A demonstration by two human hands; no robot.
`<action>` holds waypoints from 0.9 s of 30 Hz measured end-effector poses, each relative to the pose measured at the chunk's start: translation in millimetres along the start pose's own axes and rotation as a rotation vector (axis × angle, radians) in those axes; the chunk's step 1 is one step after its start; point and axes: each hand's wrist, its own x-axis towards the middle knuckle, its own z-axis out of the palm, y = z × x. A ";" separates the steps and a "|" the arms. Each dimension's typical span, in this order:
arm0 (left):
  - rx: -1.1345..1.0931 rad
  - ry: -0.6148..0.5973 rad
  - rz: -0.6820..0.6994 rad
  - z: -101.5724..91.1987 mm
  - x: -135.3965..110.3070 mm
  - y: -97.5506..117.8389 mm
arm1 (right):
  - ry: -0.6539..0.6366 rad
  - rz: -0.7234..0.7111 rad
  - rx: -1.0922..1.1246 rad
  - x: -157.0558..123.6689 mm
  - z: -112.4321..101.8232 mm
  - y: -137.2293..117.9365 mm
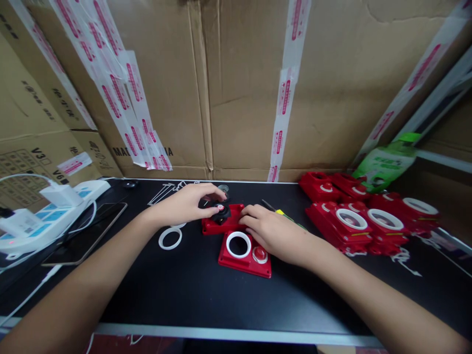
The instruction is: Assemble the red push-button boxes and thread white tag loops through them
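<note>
My left hand [193, 200] is curled, thumb and fingertips around a black round part [221, 216] with a red and white centre. That part sits at an open red housing [210, 227] and hides some of its inside. My right hand [271, 231] bends its fingers over the right end of the same housing. Just in front lies a red cover [241, 267] with a white ring around a dark round opening and a small red dome. A loose white ring [170, 238] lies below my left wrist. Behind my left fingers a small clear round piece [223, 189] is partly visible.
Several assembled red units [342, 231] are stacked at right, before a green bottle [387, 162]. A screwdriver [282, 213] lies behind my right hand. White strips [161, 193] lie at the back left. A power strip [47, 216] and phone [88, 233] occupy the left. Cardboard [243, 98] walls the back.
</note>
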 end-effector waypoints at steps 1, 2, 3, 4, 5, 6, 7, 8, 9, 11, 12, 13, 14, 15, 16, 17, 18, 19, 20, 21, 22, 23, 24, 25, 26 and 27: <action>-0.014 0.027 -0.039 0.3 3.7 -5.2 | 0.001 0.003 -0.003 -0.4 -0.2 -0.1; -0.022 0.061 -0.088 0.6 9.0 -11.9 | 0.001 0.007 -0.004 -0.7 -0.3 -0.3; 0.015 0.101 -0.160 0.9 16.0 -19.8 | 0.003 0.012 -0.004 -1.1 -0.4 -0.5; 0.052 0.123 -0.203 1.3 24.5 -28.4 | 0.002 0.008 0.001 -1.5 -0.3 -0.6; 0.082 0.129 -0.228 1.8 34.0 -37.0 | 0.007 0.004 0.005 -1.8 -0.2 -0.6; 0.119 0.133 -0.249 2.8 44.0 -45.2 | 0.012 0.000 0.012 -2.0 -0.1 -0.4; 0.155 0.126 -0.269 4.3 54.2 -52.4 | 0.019 -0.002 0.017 -2.2 0.1 -0.1; 0.188 0.102 -0.290 6.5 64.1 -58.4 | 0.025 0.000 0.021 -2.2 0.2 0.2; 0.217 0.061 -0.311 9.4 73.6 -63.0 | 0.026 0.002 0.021 -2.2 0.2 0.6; 0.279 -0.010 -0.367 16.7 90.7 -68.7 | 0.015 0.000 0.011 -2.2 -0.2 1.4; 0.313 -0.038 -0.405 20.7 98.5 -70.0 | 0.005 -0.004 0.001 -2.3 -0.6 1.7; 0.347 -0.063 -0.446 24.4 106.0 -70.7 | -0.006 -0.010 -0.011 -2.4 -1.2 1.9; 0.379 -0.089 -0.489 27.5 113.1 -70.9 | -0.016 -0.015 -0.023 -2.5 -1.7 2.0; 0.408 -0.113 -0.530 30.1 119.8 -70.7 | -0.025 -0.019 -0.033 -2.7 -2.4 2.1; 0.433 -0.138 -0.566 31.9 126.0 -70.3 | -0.030 -0.022 -0.042 -2.9 -2.9 2.0; 0.453 -0.161 -0.594 33.2 131.4 -69.6 | -0.034 -0.025 -0.048 -3.2 -3.4 2.0; 0.468 -0.181 -0.614 33.9 135.9 -68.8 | -0.034 -0.026 -0.052 -3.4 -3.8 2.1; 0.477 -0.197 -0.627 34.2 139.3 -67.6 | -0.034 -0.028 -0.054 -3.6 -4.2 2.2; 0.481 -0.207 -0.632 34.1 141.6 -66.1 | -0.035 -0.029 -0.055 -3.8 -4.5 2.5; 0.480 -0.213 -0.632 33.6 142.8 -64.2 | -0.036 -0.030 -0.054 -4.0 -4.8 2.8; 0.475 -0.213 -0.628 32.5 143.0 -62.0 | -0.038 -0.030 -0.055 -4.3 -5.1 3.3; 0.466 -0.207 -0.622 30.5 142.3 -59.4 | -0.040 -0.030 -0.055 -4.5 -5.5 3.8; 0.454 -0.194 -0.614 27.5 140.9 -56.4 | -0.042 -0.029 -0.057 -4.8 -5.8 4.3; 0.439 -0.174 -0.605 23.0 138.8 -53.2 | -0.042 -0.028 -0.060 -5.1 -6.2 4.8; 0.421 -0.147 -0.596 17.1 136.1 -49.8 | -0.039 -0.027 -0.061 -5.4 -6.5 5.2; 0.399 -0.113 -0.586 9.6 132.6 -46.3 | -0.036 -0.029 -0.060 -5.6 -6.7 5.6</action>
